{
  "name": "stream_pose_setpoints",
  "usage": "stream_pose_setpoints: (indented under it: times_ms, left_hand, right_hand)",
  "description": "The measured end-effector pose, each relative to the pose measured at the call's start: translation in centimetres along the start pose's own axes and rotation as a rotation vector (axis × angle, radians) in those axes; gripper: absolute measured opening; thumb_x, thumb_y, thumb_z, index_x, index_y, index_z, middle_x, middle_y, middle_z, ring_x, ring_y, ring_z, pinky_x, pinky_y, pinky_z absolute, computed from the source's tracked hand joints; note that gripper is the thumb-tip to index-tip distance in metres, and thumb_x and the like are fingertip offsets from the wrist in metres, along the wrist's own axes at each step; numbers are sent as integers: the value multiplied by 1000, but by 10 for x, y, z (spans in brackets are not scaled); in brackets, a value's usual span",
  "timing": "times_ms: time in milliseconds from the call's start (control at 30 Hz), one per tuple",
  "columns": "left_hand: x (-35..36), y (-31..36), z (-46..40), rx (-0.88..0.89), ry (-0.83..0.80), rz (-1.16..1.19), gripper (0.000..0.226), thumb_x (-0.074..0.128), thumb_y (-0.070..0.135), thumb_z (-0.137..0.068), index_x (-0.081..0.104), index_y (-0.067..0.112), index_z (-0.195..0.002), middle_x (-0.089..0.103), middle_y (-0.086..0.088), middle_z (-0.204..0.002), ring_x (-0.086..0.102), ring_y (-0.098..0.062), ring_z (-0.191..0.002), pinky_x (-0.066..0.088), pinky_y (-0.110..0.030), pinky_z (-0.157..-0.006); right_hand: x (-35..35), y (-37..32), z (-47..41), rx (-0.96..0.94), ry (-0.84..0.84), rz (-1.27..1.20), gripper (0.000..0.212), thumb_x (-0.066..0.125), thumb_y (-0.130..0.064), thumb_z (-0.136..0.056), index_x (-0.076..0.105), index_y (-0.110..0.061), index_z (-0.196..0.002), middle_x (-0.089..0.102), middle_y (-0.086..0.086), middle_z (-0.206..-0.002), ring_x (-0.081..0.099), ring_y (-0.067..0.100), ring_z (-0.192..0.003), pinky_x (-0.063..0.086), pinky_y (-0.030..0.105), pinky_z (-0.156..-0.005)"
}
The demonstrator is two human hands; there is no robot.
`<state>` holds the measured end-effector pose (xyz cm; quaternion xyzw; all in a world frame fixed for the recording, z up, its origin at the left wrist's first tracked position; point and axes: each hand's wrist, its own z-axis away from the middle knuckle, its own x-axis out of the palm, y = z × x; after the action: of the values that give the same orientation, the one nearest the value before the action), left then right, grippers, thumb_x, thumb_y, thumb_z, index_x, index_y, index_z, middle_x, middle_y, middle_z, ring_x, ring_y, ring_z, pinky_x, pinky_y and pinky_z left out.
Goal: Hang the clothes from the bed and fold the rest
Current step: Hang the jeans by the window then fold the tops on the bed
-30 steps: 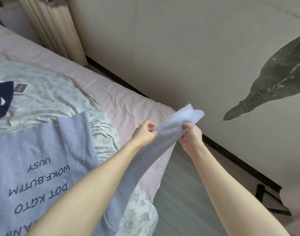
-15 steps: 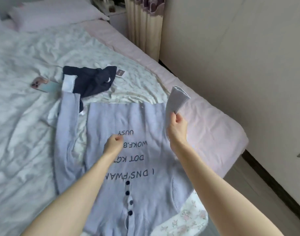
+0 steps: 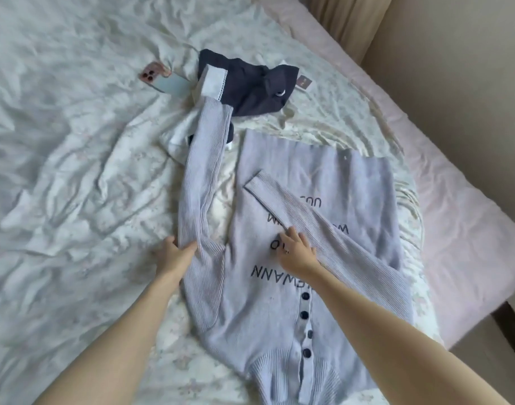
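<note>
cardigan [image 3: 314,206] in pale lilac knit lies spread flat on the bed [image 3: 60,171], filling the centre and lower right of the frame, dark buttons running down toward the bottom edge, black lettering across its front. right sleeve [image 3: 317,226] is folded in across the lettering, cuff pointing to the upper left. right hand [image 3: 295,249] rests on that sleeve at mid frame, fingers straight and spread, pressing it flat, gripping nothing. left hand [image 3: 174,252], left of centre, has thumb and fingers pinching the base of the left sleeve [image 3: 205,171], which runs straight up the frame with its cuff near the dark navy garment [image 3: 250,89]. that navy piece sits bunched at upper centre, with white lace trim on its left side and a small tag [image 3: 304,82] just beside it on the right. phone [image 3: 163,80] in a pink case lies at the upper left of the navy garment, touching its edge. floral sheet is heavily wrinkled, pink mattress edge [image 3: 455,200] runs down the right, curtain [image 3: 347,19] hangs at upper right.
</note>
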<state>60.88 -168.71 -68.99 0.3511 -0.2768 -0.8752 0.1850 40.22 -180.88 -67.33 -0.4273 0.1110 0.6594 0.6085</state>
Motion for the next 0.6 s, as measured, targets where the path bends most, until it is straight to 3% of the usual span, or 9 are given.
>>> stream_pose_setpoints:
  times_ms: [67, 100, 133, 200, 300, 367, 433, 533, 600]
  left_hand:
    - [0, 4, -6, -53, -93, 217, 30, 63, 16, -86, 58, -2, -110, 64, -17, -101, 60, -25, -81, 48, -31, -71]
    - [-1, 7, -10, -97, -151, 338, 30, 61, 14, -87, 58, -4, -111, 64, -18, -99, 60, -26, -80, 49, -34, -75]
    - [-2, 11, -12, -147, -215, 466, 30, 60, 12, -88, 57, -5, -113, 64, -18, -100, 61, -27, -80, 50, -35, -78]
    - [-5, 21, -15, -206, -324, 641, 31, 62, 10, -87, 56, -2, -114, 64, -18, -102, 62, -26, -82, 51, -35, -73]
    - [-7, 34, -9, -82, -259, 615, 20, 62, 9, -85, 62, 5, -105, 66, -11, -85, 63, -24, -74, 50, -31, -66]
    - [-10, 39, 4, 165, -107, 478, 6, 60, 10, -85, 65, 13, -88, 64, -5, -74, 59, -24, -71, 45, -30, -64]
    - [-9, 38, 24, 492, -45, 242, 6, 61, 9, -85, 65, 12, -86, 64, -5, -78, 57, -23, -74, 43, -31, -66]
    - [0, 22, 58, 981, -198, -225, 24, 55, 7, -86, 65, 10, -108, 60, -5, -110, 60, -28, -93, 49, -38, -74]
    - [10, 10, 76, 1160, -304, -620, 45, 47, 2, -85, 55, 26, -123, 52, 6, -122, 57, -27, -99, 47, -37, -62]
  right_hand:
    - [2, 4, 6, -4, -21, -59, 47, 32, -19, -96, 34, -16, -142, 18, 2, -154, 16, 21, -141, 18, 44, -113]
    - [0, 2, 9, 4, -27, -136, 46, 32, -19, -96, 35, -17, -142, 29, 5, -150, 32, 16, -136, 31, 37, -109]
    - [-1, -1, 13, 14, -26, -224, 44, 33, -18, -97, 38, -17, -141, 47, 7, -136, 56, 3, -112, 48, 25, -90]
    - [-6, -11, 20, 54, -8, -353, 40, 35, -18, -96, 47, -16, -134, 58, -4, -91, 53, -11, -51, 41, 11, -47]
    - [-17, -22, 24, 73, 70, -489, 30, 36, -9, -93, 63, -14, -103, 54, -4, -87, 54, 11, -75, 44, 28, -66]
    - [-24, -33, 25, 122, 117, -653, 30, 39, -8, -94, 62, -9, -113, 60, 2, -102, 57, 18, -95, 49, 34, -84]
    - [-31, -45, 23, 170, 132, -862, 28, 44, -12, -95, 60, -5, -117, 63, 5, -104, 59, 18, -94, 49, 30, -79]
    - [-43, -60, 21, 197, 39, -1173, 28, 49, -28, -96, 55, -8, -114, 61, 6, -113, 60, 23, -101, 51, 34, -80]
    - [-48, -59, 21, 215, -80, -1228, 47, 52, -43, -91, 43, -13, -126, 52, 5, -125, 57, 26, -105, 50, 39, -85]
